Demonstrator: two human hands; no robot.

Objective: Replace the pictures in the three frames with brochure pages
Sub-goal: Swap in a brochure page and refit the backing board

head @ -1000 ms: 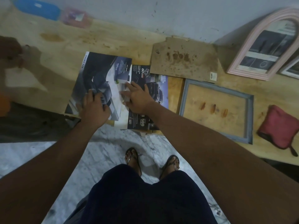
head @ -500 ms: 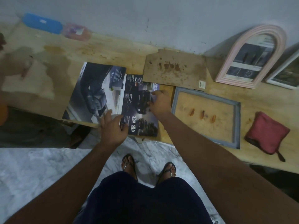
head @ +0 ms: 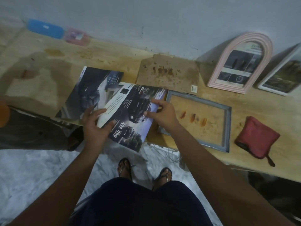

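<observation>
Table [head: 114, 54] carries the open brochure [head: 88, 88] at its near edge, the empty gray frame [head: 227, 128] flat just to its right. Step in hand, I judge, is freeing one page [head: 133, 115]: left hand [head: 96, 126] pinches its curled near-left edge between thumb and fingers, right hand [head: 162, 113] pinches its right edge. Next move calls for a clean pull from the spine; the page overhangs the table edge, and open room lies rightward over the frame.
</observation>
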